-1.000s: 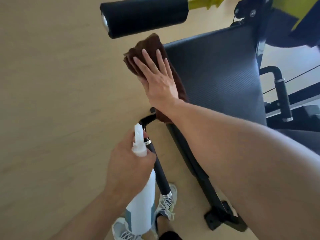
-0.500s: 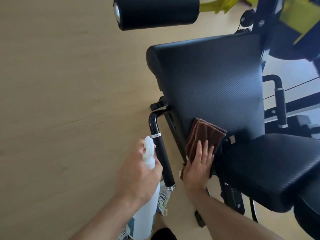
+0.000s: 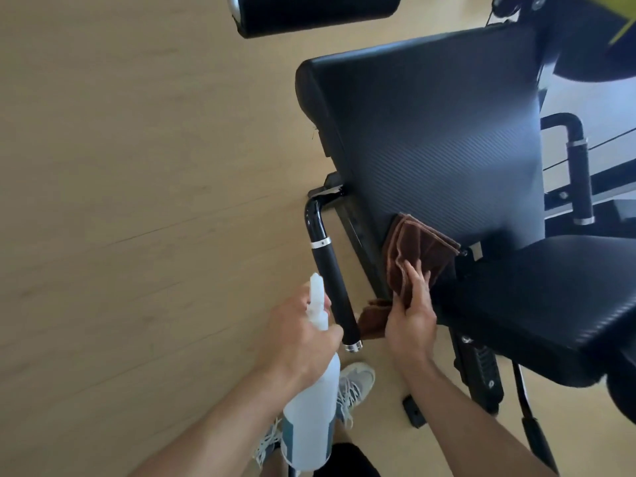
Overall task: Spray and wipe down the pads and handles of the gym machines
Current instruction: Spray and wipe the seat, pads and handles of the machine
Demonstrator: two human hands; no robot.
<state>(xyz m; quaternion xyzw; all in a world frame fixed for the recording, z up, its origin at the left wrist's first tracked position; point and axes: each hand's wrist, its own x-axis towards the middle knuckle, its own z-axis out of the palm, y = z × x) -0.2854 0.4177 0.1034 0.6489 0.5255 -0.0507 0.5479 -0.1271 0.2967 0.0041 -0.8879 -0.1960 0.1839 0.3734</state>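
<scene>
The right hand [image 3: 411, 313] grips the folded brown cloth [image 3: 418, 251] at the bottom edge of the black back pad [image 3: 437, 132], just above the seat pad [image 3: 537, 304]. The left hand [image 3: 299, 339] is wrapped round the white spray bottle [image 3: 311, 411], beside the near handle [image 3: 332, 277].

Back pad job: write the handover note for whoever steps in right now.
Left hand grips the spray bottle beside the near handle.
Right hand holds the brown cloth at the back pad's bottom edge, by the seat pad.
Done: cannot tell from this view.
Left: seat pad, near handle, far handle, roller pad.
</scene>
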